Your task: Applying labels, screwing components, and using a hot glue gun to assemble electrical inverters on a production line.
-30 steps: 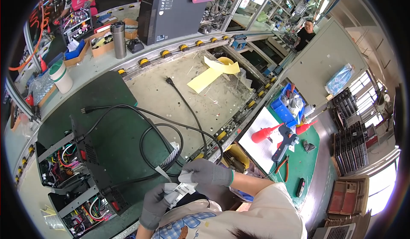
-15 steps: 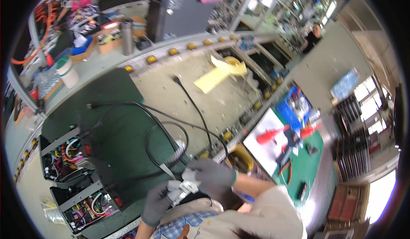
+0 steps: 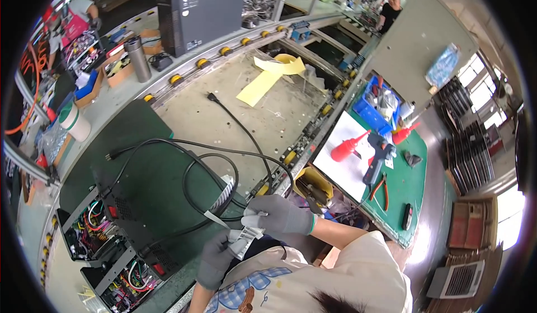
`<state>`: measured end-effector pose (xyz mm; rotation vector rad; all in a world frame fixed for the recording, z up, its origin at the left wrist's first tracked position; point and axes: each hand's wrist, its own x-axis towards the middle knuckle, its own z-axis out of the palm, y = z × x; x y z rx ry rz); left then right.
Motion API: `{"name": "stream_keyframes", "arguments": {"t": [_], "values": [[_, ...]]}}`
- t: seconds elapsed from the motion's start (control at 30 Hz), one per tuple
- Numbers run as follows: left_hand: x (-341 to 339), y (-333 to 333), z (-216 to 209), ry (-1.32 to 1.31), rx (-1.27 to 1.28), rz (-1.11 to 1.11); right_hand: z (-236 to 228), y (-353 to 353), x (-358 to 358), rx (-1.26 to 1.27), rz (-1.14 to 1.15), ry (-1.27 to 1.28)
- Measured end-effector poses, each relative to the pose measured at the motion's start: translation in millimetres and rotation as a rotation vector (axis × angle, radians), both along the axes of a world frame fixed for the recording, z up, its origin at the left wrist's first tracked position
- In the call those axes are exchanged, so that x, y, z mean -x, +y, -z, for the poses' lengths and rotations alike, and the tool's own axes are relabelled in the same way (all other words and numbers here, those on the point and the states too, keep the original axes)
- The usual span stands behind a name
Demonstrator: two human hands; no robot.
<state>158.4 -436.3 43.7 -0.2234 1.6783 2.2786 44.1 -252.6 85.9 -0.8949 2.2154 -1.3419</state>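
Both of my hands wear grey gloves and meet low in the view, close to my body. My left hand [image 3: 217,257] pinches a small white printed label [image 3: 246,240] from the left. The fingers of my right hand [image 3: 277,215] are closed at the label's upper end, partly hiding it. Just beyond them, a long white tag [image 3: 222,194] hangs on a coiled black power cord [image 3: 187,181]. This cord lies over a green mat [image 3: 151,167], its plug end to the left. At the left are two open black boxes [image 3: 114,206] with coloured wires inside.
A second black cord [image 3: 240,123] and yellow paper [image 3: 260,86] lie on the worn conveyor board. At right, a green-topped table holds a glue gun [image 3: 380,159], red bottles [image 3: 348,148], pliers [image 3: 380,193] and a blue bin [image 3: 377,109]. Another person [image 3: 390,13] stands far off.
The view has shifted and become sharper, so the surroundings sit differently in it. Both gloved hands stay together at the label, which has tilted slightly.
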Motion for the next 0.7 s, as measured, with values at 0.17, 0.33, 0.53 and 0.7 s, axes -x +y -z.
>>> {"name": "stream_keyframes", "arguments": {"t": [0.17,0.33,0.53,0.7], "values": [[8.4,9.8,9.4,-0.004,0.006,0.034,-19.1,53.0,-11.2,-0.025,0.342,0.339],[17.8,19.7,3.6,0.065,-0.015,0.047,7.4,166.7,-39.3,-0.107,1.038,0.247],[38.0,11.7,-17.3,0.215,0.083,-0.056,31.6,274.4,-62.6,-0.413,1.548,0.75],[50.6,11.4,-29.0,0.132,0.024,-0.115,37.7,418.5,-94.5,-1.003,1.984,0.596]]}}
